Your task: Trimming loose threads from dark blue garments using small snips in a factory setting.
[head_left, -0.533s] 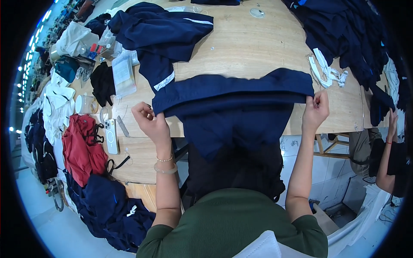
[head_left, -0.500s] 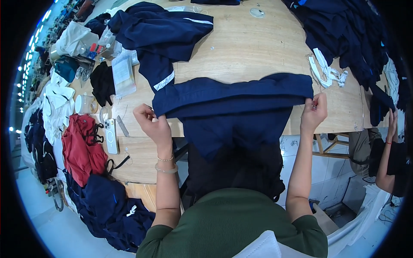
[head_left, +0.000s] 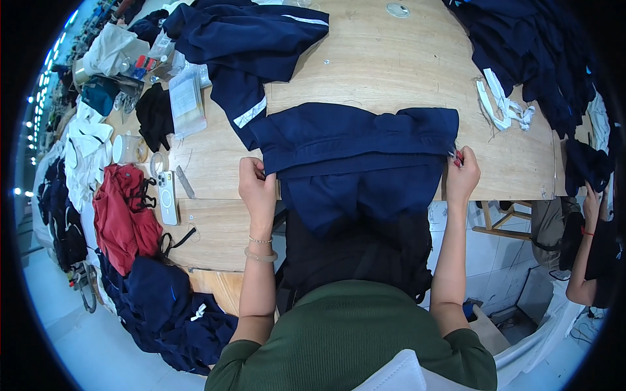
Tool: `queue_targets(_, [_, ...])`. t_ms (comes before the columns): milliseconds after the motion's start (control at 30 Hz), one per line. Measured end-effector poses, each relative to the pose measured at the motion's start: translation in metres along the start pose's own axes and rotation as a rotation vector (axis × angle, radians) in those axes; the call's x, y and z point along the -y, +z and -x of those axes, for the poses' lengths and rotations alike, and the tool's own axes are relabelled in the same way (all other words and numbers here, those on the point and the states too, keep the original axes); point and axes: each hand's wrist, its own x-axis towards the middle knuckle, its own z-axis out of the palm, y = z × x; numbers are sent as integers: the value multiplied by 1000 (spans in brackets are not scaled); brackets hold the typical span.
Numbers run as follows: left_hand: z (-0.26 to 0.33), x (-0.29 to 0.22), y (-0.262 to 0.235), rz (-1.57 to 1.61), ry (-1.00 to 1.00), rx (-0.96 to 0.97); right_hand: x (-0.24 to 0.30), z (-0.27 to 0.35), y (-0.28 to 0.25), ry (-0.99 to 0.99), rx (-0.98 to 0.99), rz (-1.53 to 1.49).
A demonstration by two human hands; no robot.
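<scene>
A navy garment [head_left: 365, 189] with a wide folded band lies across the front edge of the table and hangs over onto my lap. At the left end of the band, my left hand [head_left: 257, 186] pinches the cloth between thumb and fingers. My right hand [head_left: 463, 173] is closed at the band's right end, around a small red-handled tool [head_left: 458, 158] with a pale metal tip that looks like thread snips. The tip meets the cloth edge; most of the tool is hidden by my fingers.
Another navy garment [head_left: 261, 42] with white stripes lies beyond. White strips [head_left: 502, 107] and a navy pile [head_left: 528, 58] are at right. To the left are a phone [head_left: 167, 199], red cloth [head_left: 120, 218] and bagged papers [head_left: 187, 101]. A co-worker's hand [head_left: 592, 205] touches navy cloth at far right.
Both hands have drawn closer together, and the band between them has slackened from its stretched line. The metal tip of the red-handled tool now shows at the cloth edge.
</scene>
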Motion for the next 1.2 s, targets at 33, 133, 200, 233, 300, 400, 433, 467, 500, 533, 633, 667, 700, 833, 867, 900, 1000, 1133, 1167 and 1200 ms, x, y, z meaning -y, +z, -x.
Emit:
queue_targets(33, [1, 0, 0, -1, -1, 0, 0, 1, 0, 10, 20, -7])
queue_targets(133, [0, -1, 0, 15, -16, 17, 0, 4, -3, 24, 62, -15])
queue_targets(200, [-2, -1, 1, 27, -2, 21, 1, 3, -6, 28, 81, -14])
queue_targets(233, [-3, 0, -1, 28, 0, 21, 3, 2, -7, 50, 128, -16])
queue_targets(300, [-7, 2, -11, -95, -56, 253, 10, -3, -14, 73, 171, -18])
queue_targets(400, [-17, -12, -43, -53, -238, 733, 20, -7, -31, 159, 416, -186])
queue_targets(433, [-23, -20, -56, -124, -216, 927, 16, -7, -35, 134, 420, -264])
queue_targets(467, [-24, -31, -58, -120, -211, 928, 13, -8, -38, 114, 420, -337])
queue_targets(500, [-23, -45, -56, 152, -279, 979, 14, -8, -40, 113, 415, -334])
queue_targets(533, [-20, -61, -51, 425, -344, 1019, 19, -7, -43, 91, 355, -372])
queue_targets(633, [0, -89, -4, 828, -430, 971, 62, -5, -34, -190, 253, -307])
queue_targets(667, [3, -95, 12, 876, -515, 988, 81, -3, -25, -440, 206, -191])
queue_targets(700, [6, -99, 27, 959, -559, 966, 96, 0, -15, -454, 220, -101])
queue_targets(833, [6, -100, 65, 1204, -728, 804, 105, 10, 28, -460, 86, -67])
queue_targets(867, [5, -105, 66, 1208, -723, 811, 106, 11, 26, -460, 79, -61])
queue_targets(900, [3, -110, 65, 1284, -789, 781, 108, 12, 22, -413, 93, -178])
queue_targets(1000, [-3, -112, 60, 1422, -878, 745, 124, 21, 2, -354, 174, -405])
queue_targets(1133, [-4, -127, 59, 1489, -844, 637, 127, 32, -15, -239, 272, -564])
queue_targets(1167, [-3, -132, 56, 1511, -793, 636, 127, 32, -20, -111, 347, -631])
queue_targets(1200, [-2, -136, 53, 1532, -742, 636, 129, 30, -26, 19, 422, -695])
